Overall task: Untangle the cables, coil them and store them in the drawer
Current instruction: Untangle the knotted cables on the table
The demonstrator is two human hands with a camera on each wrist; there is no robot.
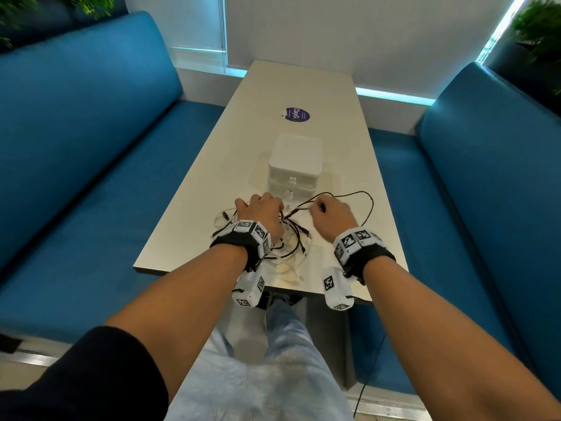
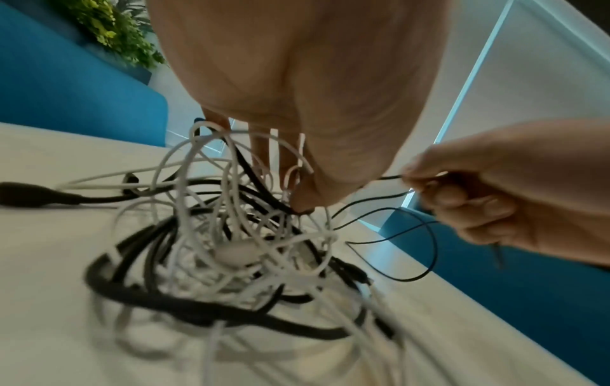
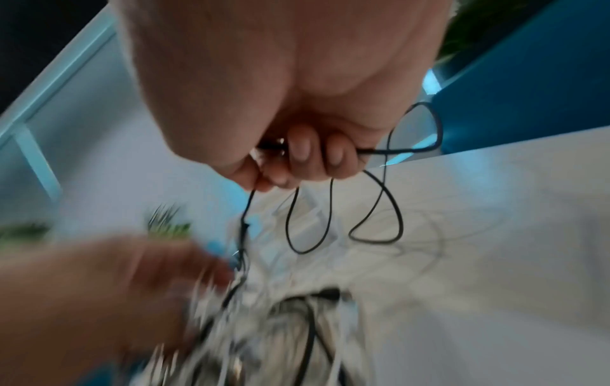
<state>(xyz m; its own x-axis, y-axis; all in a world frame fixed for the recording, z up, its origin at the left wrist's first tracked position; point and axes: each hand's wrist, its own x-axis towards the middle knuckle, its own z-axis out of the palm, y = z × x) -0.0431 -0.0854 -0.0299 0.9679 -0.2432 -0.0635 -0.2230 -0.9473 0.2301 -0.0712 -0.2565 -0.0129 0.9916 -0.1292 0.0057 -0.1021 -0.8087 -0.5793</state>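
Mostly, the tangle of cables [image 1: 288,238] is hard to read: from the head view the left hand [image 1: 261,212] and its wrist band cover much of it, and the right wrist view blurs the heap into streaks. The left wrist view shows it best, thick black cords and thin white ones looped through each other on the near end of the table [image 1: 334,141], though which cord goes where cannot be told. The left hand hangs over the heap with its fingertips [image 2: 305,203] down among the strands, pinching cords at the top of the pile; exactly which ones is unclear. The right hand [image 1: 332,215] is curled round a thin black cable [image 1: 365,202], whose loops hang from the fist and trail across the tabletop to the right. Its plug end is hidden inside the fingers [image 3: 302,150]. Just beyond the hands stands a white drawer unit [image 1: 294,165], both drawers shut; the lower front is partly hidden behind the hands. A round purple sticker [image 1: 296,114] lies farther up the table. Blue benches [image 1: 91,141] flank both sides.
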